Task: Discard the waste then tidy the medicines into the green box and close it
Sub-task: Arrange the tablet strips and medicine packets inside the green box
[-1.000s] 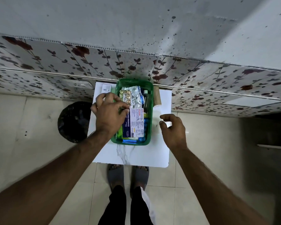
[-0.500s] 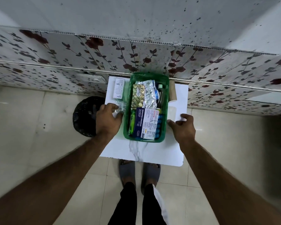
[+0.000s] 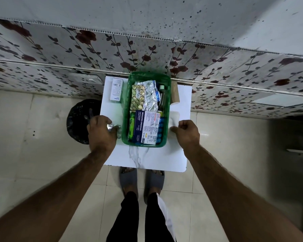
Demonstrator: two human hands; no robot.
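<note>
The green box (image 3: 125, 109) stands open on a small white table (image 3: 147, 158). Inside lie a gold pill strip (image 3: 137, 97), a crumpled silver foil pack (image 3: 150, 96), a dark bottle (image 3: 162, 97) and a dressings carton (image 3: 148, 127). My left hand (image 3: 101, 131) rests on the table just left of the box, fingers closed around a small crinkled silver blister piece (image 3: 114, 127). My right hand (image 3: 186, 132) is curled at the box's right side, pinching the edge of a white sheet (image 3: 173, 117). A white medicine carton (image 3: 117, 90) lies at the table's back left.
A bin lined with a black bag (image 3: 77, 119) stands on the floor left of the table. A cardboard tube (image 3: 175, 93) lies right of the box. A floral-panelled wall rises right behind the table. My feet in grey slippers (image 3: 142, 179) stand at the table's near edge.
My left hand came out of the box, moved to its left and closed on the silver blister piece. My right hand shifted closer to the box's right side.
</note>
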